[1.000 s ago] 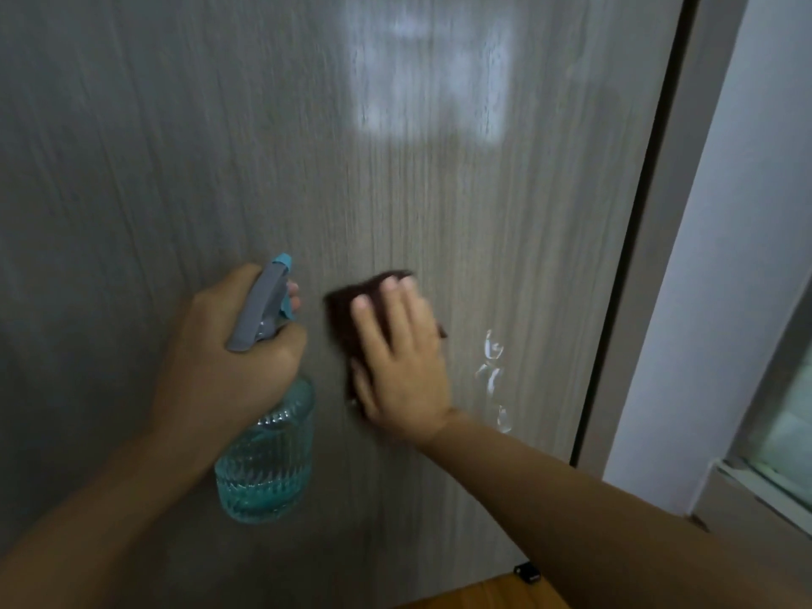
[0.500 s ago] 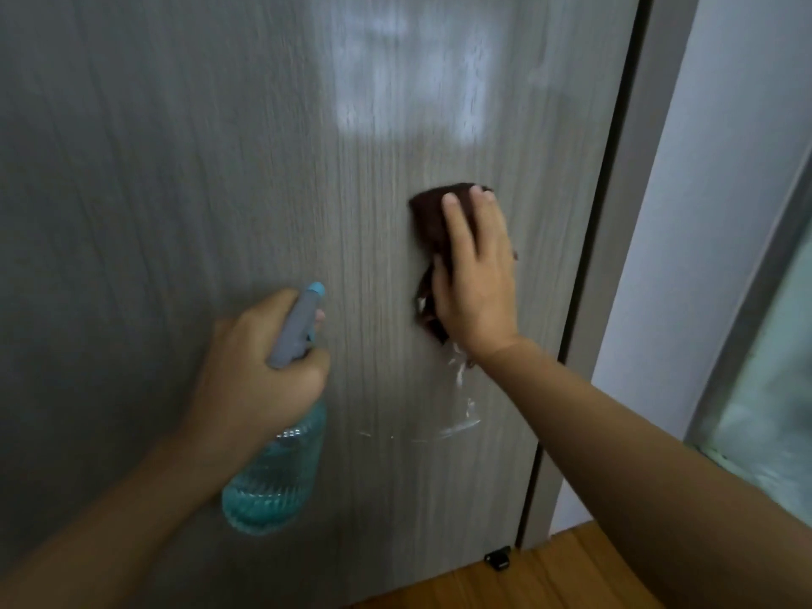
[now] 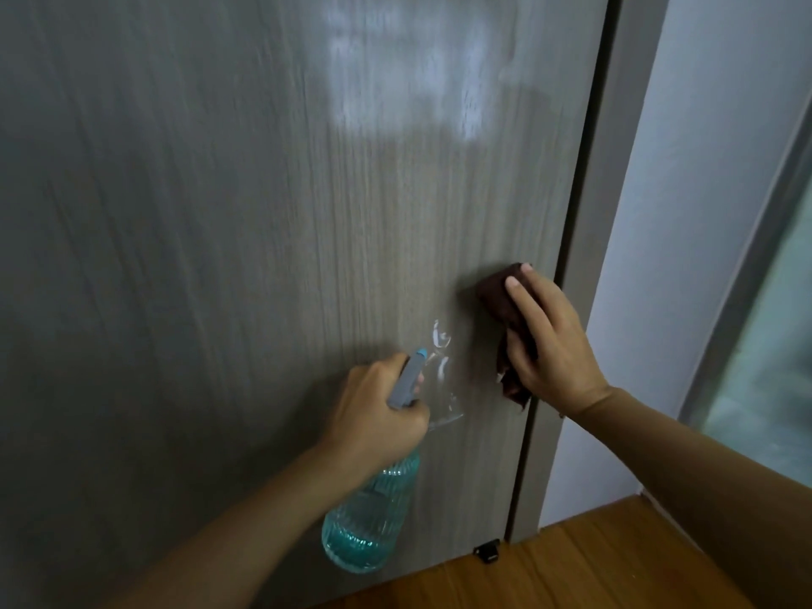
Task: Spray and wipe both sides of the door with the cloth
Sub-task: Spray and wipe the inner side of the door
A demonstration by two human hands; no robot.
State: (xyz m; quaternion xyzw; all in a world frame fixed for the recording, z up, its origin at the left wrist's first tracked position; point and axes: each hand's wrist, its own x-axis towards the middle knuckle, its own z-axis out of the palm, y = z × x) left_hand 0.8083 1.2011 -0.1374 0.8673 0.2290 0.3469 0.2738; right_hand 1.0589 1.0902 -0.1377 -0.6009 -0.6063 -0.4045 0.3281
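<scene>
A grey wood-grain door [image 3: 219,257] fills most of the view. My right hand [image 3: 549,345] presses a dark brown cloth [image 3: 498,292] flat against the door close to its right edge. My left hand [image 3: 378,415] grips the neck of a clear spray bottle [image 3: 369,516] with teal liquid and a grey trigger head, its nozzle pointing at the door. Wet streaks [image 3: 441,362] shine on the door between the two hands.
The grey door frame [image 3: 602,257] runs down the right of the door, with a white wall [image 3: 685,213] and a window [image 3: 773,323] beyond. Wooden floor [image 3: 593,569] lies below. A small black door stop [image 3: 487,551] sits at the door's bottom corner.
My right hand has slid the cloth from the middle of the door up and then over to the right edge. The left hand with the bottle stayed low beside the wet patch.
</scene>
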